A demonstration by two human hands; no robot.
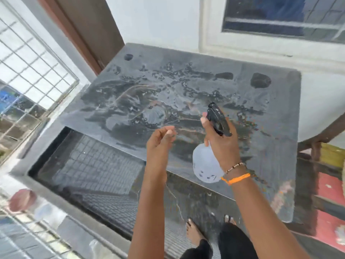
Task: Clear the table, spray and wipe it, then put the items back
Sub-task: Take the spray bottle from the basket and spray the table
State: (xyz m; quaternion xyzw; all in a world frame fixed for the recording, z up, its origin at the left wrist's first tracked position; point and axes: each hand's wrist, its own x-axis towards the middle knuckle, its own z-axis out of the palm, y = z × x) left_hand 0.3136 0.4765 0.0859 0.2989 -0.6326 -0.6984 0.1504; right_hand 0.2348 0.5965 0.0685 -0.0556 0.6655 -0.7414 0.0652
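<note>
overhead, right hand (222, 144) grips spray bottle (207, 167) above wet table (196, 81); left hand (160, 144) loosely curled, empty.

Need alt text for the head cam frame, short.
A person's right hand holds a spray bottle with a black trigger head over a wet, dark table. The left hand hovers empty beside it, fingers loosely curled.

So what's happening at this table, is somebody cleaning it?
Yes. A person stands over a dark table that is wet with scattered droplets and streaks. The right hand holds a clear spray bottle by its black trigger head, nozzle aimed at the tabletop. The left hand hovers beside it, loosely curled and holding nothing. No cloth is in view, so wiping does not seem to have begun.
</note>
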